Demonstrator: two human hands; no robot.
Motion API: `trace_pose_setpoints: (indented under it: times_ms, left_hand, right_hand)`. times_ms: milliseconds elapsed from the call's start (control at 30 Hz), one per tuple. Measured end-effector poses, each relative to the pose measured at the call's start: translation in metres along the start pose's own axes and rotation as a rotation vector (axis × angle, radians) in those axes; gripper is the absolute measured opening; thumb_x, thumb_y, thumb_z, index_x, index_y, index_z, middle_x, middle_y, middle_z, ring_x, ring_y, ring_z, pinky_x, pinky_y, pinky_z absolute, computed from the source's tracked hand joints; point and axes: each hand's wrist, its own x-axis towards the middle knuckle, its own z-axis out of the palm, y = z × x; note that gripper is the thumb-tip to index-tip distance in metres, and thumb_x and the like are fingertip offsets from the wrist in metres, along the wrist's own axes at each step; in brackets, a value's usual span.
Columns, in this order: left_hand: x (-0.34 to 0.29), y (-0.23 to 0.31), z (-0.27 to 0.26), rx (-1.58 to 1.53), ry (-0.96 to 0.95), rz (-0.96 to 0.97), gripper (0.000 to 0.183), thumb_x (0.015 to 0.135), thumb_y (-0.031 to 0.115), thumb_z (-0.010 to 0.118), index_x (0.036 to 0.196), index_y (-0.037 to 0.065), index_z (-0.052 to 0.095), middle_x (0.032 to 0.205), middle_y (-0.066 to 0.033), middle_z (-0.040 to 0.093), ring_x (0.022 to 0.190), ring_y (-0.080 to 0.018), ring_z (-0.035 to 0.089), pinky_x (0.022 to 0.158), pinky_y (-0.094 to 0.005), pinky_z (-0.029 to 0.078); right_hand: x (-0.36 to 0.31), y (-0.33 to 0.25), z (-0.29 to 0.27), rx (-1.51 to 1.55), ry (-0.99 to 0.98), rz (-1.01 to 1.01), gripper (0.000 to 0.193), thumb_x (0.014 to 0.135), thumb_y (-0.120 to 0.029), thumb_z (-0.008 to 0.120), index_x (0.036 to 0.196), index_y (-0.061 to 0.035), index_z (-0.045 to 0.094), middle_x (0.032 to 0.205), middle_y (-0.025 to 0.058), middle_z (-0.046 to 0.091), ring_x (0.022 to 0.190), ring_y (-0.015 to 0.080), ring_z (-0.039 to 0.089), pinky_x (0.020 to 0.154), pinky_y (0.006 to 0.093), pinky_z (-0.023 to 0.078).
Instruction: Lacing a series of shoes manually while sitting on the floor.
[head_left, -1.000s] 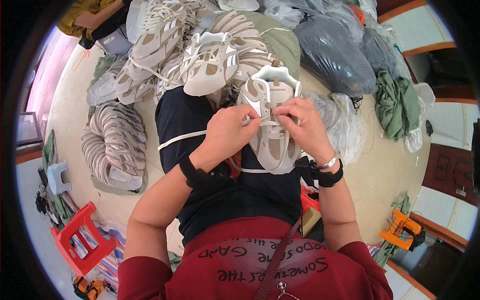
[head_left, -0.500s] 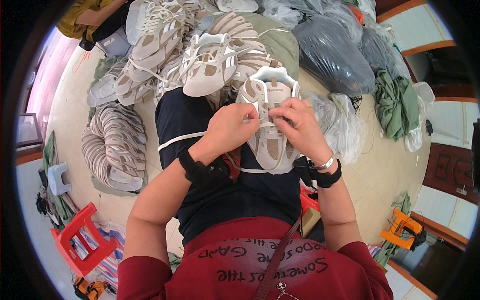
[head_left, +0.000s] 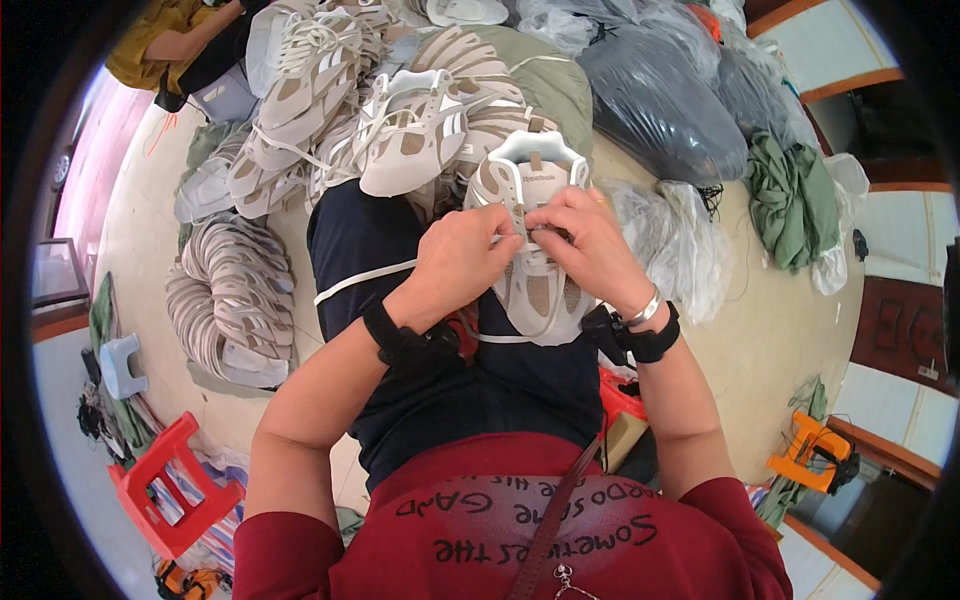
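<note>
On my lap rests a beige and white shoe upper (head_left: 513, 293), its toe toward me and its padded collar away. White lacing crosses its lower part, below the tongue (head_left: 540, 184). My left hand (head_left: 462, 256) pinches a white shoelace (head_left: 372, 273) at the left eyelet row, and the lace trails left over my thigh. My right hand (head_left: 588, 243) is closed at the throat of the upper, thumb and forefinger gripping the eyelet edge close to my left fingertips. Whether lace is also between those right fingertips is hidden. Black bands circle both wrists.
Beyond my knees lies a heap of similar shoe uppers (head_left: 415, 135). A curved stack of them (head_left: 228, 295) sits on the floor at left. Dark plastic-wrapped bags (head_left: 660, 105) are at far right. A red stool (head_left: 175, 485) stands lower left; another person's arm (head_left: 190, 38) shows at far left.
My right hand has shifted slightly left, bringing its fingertips up against those of my left hand at the eyelets. My left hand has stayed nearly in place.
</note>
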Motion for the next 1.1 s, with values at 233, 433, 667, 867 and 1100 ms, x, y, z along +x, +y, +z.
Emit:
trace_pose_setpoints:
  times_ms: [233,433,667,867,1100]
  left_hand:
    - [0.003,0.003,-0.013,0.132,0.141,0.217,0.050,0.075,0.023,0.075,0.118,0.016,0.051,0.082,-0.0108,0.061,0.075,-0.0289,0.062,0.065,-0.0387,0.049]
    - [0.014,-0.005,-0.023,0.168,-0.027,0.346,0.050,0.072,0.023,0.077,0.112,0.014,0.048,0.079,-0.0109,0.057,0.076,-0.0299,0.060,0.066,-0.0388,0.047]
    - [0.020,-0.012,-0.024,0.141,-0.076,0.386,0.048,0.072,0.024,0.078,0.106,0.012,0.046,0.074,-0.0105,0.054,0.073,-0.0314,0.058,0.064,-0.0404,0.045]
    - [0.016,-0.009,-0.029,0.114,-0.119,0.377,0.045,0.074,0.022,0.077,0.105,0.011,0.046,0.071,-0.0105,0.052,0.069,-0.0316,0.056,0.061,-0.0401,0.043]
    - [0.010,-0.016,-0.037,0.113,-0.195,0.229,0.043,0.075,0.019,0.076,0.105,0.010,0.046,0.067,-0.0081,0.048,0.062,-0.0262,0.053,0.058,-0.0369,0.042]
  right_hand:
    - [0.003,0.007,0.001,0.022,-0.063,0.024,0.012,0.078,-0.012,0.062,0.088,-0.0113,0.069,0.081,0.0074,0.056,0.080,0.0274,0.054,0.073,0.0371,0.039]
    - [0.006,0.008,0.006,0.000,-0.083,0.041,0.014,0.076,-0.017,0.065,0.088,-0.0162,0.071,0.081,0.0054,0.055,0.081,0.0273,0.053,0.074,0.0374,0.040]
    - [0.013,-0.003,0.003,-0.183,-0.140,0.040,0.007,0.077,-0.020,0.064,0.082,-0.0173,0.070,0.080,0.0042,0.054,0.087,0.0271,0.052,0.074,0.0424,0.039]
    - [0.006,0.013,-0.013,0.068,-0.109,-0.070,0.006,0.079,-0.012,0.060,0.078,-0.0071,0.058,0.082,0.0079,0.055,0.080,0.0297,0.053,0.070,0.0386,0.040]
    - [-0.066,0.058,-0.059,1.351,0.316,0.668,0.010,0.094,-0.010,0.055,0.101,-0.0048,0.060,0.091,0.0015,0.057,0.084,0.0142,0.057,0.074,0.0275,0.047]
